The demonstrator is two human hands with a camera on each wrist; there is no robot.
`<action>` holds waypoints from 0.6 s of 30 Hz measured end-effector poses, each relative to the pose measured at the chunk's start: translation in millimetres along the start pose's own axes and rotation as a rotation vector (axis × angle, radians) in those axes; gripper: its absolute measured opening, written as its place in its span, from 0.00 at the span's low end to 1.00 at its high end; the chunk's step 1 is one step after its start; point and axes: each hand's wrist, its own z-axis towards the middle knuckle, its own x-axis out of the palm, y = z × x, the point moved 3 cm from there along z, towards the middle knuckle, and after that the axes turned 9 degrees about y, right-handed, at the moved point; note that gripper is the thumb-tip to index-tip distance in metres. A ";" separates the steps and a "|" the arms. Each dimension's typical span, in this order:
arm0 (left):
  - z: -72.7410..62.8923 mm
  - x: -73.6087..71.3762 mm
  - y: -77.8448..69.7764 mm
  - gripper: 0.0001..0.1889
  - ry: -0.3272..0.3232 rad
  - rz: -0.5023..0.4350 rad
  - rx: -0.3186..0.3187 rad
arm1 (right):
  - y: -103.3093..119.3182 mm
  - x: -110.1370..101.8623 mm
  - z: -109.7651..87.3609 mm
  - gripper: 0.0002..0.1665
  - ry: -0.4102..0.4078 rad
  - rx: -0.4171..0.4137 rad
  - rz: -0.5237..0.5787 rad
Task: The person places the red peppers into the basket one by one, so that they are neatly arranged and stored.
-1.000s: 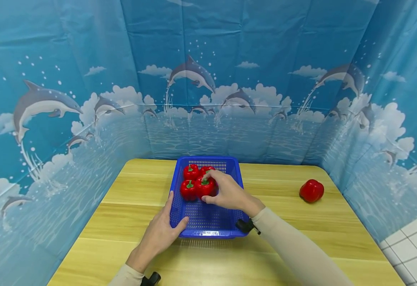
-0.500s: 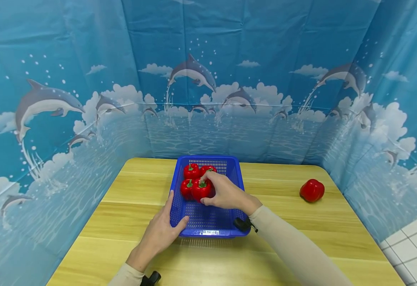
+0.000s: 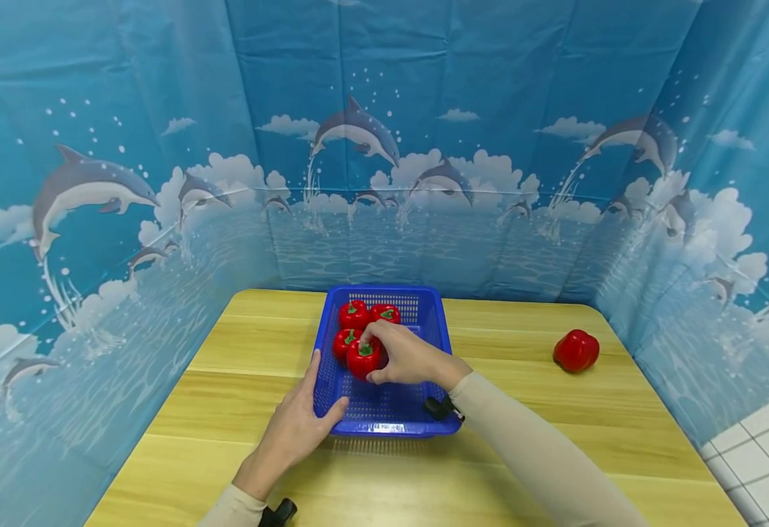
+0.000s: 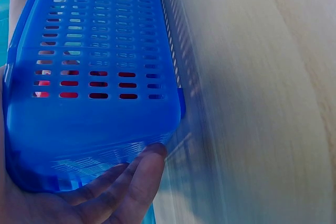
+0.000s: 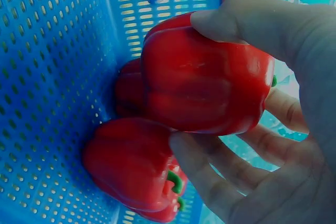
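A blue perforated plastic basket [image 3: 394, 428] stands on the table with several red bell peppers in it. My right hand [image 3: 414, 357] holds one red bell pepper [image 3: 361, 366] between thumb and fingers, inside the basket toward its left side. In the right wrist view this pepper [image 5: 205, 80] is lifted above another bell pepper [image 5: 131, 161] with a green stem, which a fingertip overlaps. My left hand [image 3: 292, 432] grips the basket's near left corner, thumb over the rim and fingers along the outer wall. The left wrist view shows those fingers [image 4: 139, 182] under the basket's side.
One more red bell pepper [image 3: 576, 351] lies on the wooden table [image 3: 523, 329] at the right. A blue dolphin-print curtain [image 3: 391, 241] hangs behind the table and along both sides. White floor tiles [image 3: 767, 454] show at the lower right.
My right hand has moved the held bell pepper left and toward me within the basket, uncovering the back right pepper. My left hand has stayed at the basket's corner.
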 end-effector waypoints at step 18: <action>1.1 0.1 0.8 0.57 -0.005 0.000 0.008 | 1.5 19.8 22.1 0.30 0.071 0.008 -0.078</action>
